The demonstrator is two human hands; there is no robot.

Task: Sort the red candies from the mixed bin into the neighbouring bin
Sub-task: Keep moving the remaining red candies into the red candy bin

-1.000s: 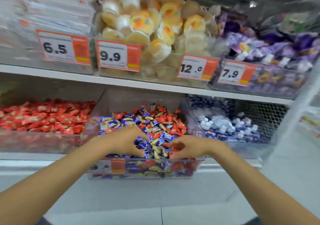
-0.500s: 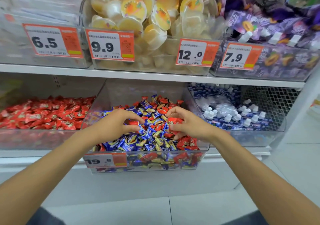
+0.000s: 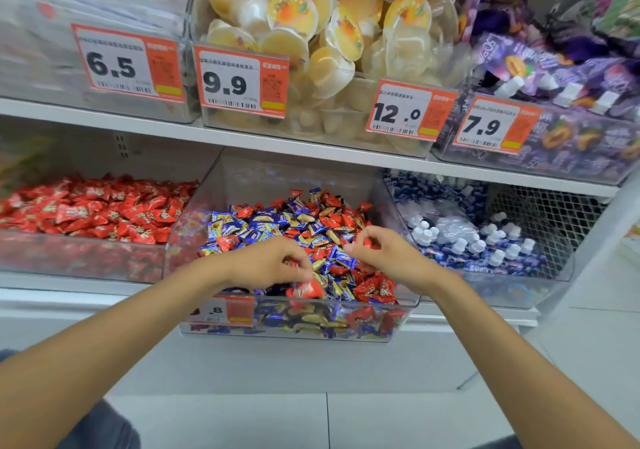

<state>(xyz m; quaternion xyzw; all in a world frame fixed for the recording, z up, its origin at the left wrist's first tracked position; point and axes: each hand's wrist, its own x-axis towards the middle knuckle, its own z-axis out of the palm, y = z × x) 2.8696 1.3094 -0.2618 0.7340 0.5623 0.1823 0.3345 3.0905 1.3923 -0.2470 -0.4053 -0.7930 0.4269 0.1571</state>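
Though the neighbouring bin on your left is heaped with red, many red candies lie among blue and gold ones in the mixed bin, so I judge most of the sorting is left. Your left hand pinches one red candy above the front wall, and your right hand curls round what looks like another. Your knuckles hide how many each holds, and the deeper layers cannot be seen.

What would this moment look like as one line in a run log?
phase: picking reds | left hand: pinches red candy over mixed bin | right hand: holds second red candy | red bin: left neighbour
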